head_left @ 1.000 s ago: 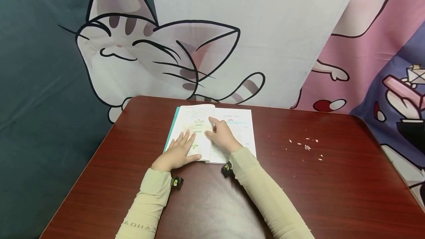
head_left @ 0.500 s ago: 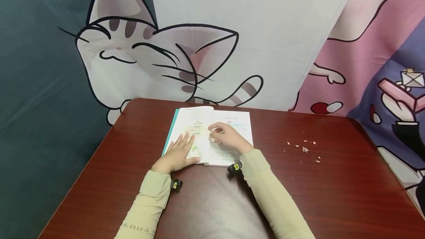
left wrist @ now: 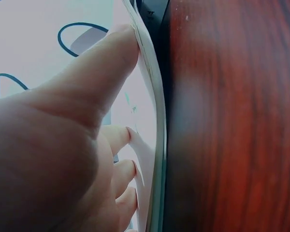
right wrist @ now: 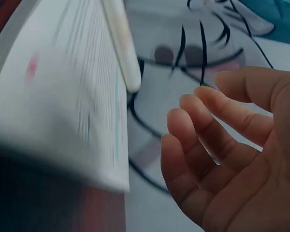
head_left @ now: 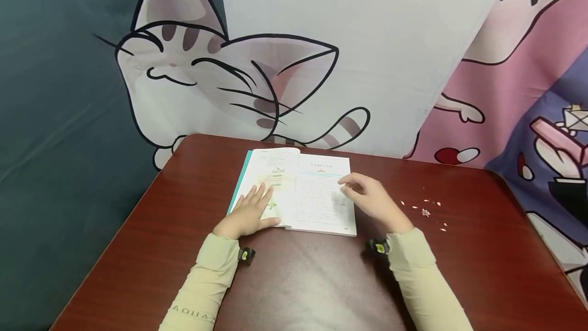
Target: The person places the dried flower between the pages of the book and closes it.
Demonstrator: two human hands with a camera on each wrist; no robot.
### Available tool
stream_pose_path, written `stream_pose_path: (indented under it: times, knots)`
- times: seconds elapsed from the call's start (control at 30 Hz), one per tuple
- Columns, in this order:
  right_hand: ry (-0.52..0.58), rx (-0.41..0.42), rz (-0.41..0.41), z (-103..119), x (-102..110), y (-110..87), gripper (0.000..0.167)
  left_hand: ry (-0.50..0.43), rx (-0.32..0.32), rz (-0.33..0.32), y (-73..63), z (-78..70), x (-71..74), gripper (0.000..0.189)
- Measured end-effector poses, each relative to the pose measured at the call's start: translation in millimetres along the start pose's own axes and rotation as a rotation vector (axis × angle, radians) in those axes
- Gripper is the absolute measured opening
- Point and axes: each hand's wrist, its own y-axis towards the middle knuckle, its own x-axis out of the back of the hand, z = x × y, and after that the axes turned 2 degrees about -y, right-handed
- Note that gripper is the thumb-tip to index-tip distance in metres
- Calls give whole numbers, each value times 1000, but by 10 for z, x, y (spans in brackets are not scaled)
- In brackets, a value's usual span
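Observation:
An open book point(head_left: 321, 198) with a teal cover edge lies on the dark red table. My left hand point(head_left: 248, 217) rests with spread fingers on its left page point(head_left: 275, 160); in the left wrist view the thumb point(left wrist: 106, 63) lies along the lower edge of the pages. Beside the book's right edge, my right hand point(head_left: 374, 199) hovers with loosely bent fingers. The right wrist view shows that hand point(right wrist: 232, 145) holding nothing, its fingertips apart from the blurred printed page point(right wrist: 63, 96).
Small pale scraps and a little star-shaped piece point(head_left: 425, 213) are scattered on the table point(head_left: 482, 259) to the right. Behind the table hangs a cloth backdrop point(head_left: 390, 40) with cartoon cats. Each wrist wears a small black camera.
My right hand has moved from the book's middle fold rightward to its right edge, uncovering the right page. The left hand has stayed on the left page. The head view has shifted slightly.

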Motion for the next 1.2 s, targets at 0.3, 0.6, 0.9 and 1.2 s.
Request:
stream_pose_path:
  times: [0.3,0.6,0.9,1.2]
  knots:
    - [-150,-79,-71,-419,491,-370,21,-17,-36,-11,24,57,-43,92]
    - [-236,-148,-53,-655,838,-567,26,-13,-10,0,-14,-2,-7,89]
    - [-277,-259,1,-845,1047,-689,21,-20,-17,-7,35,62,-30,93]
    - [-282,-362,40,-1055,1123,-811,19,-10,-20,-16,106,168,-104,94]
